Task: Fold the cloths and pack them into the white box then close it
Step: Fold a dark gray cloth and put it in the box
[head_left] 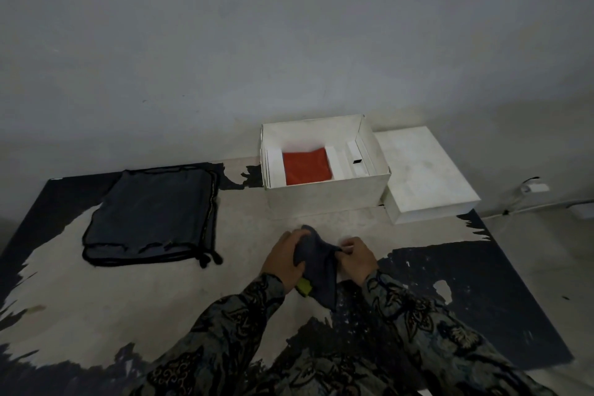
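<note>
A small dark blue cloth (318,264) is bunched between my two hands just above the worn table. My left hand (284,259) grips its left side and my right hand (358,259) pinches its right edge. A bit of yellow-green cloth (303,287) shows under my left hand. Beyond them stands the open white box (324,194), with a folded red cloth (307,165) lying flat inside. The box's white lid (424,170) lies to its right. A stack of dark grey cloths (151,215) with black edging lies at the left.
The table top (160,299) is black with large worn pale patches. A grey wall rises right behind the box. A white plug and cable (533,187) lie on the floor at the far right, past the table's edge.
</note>
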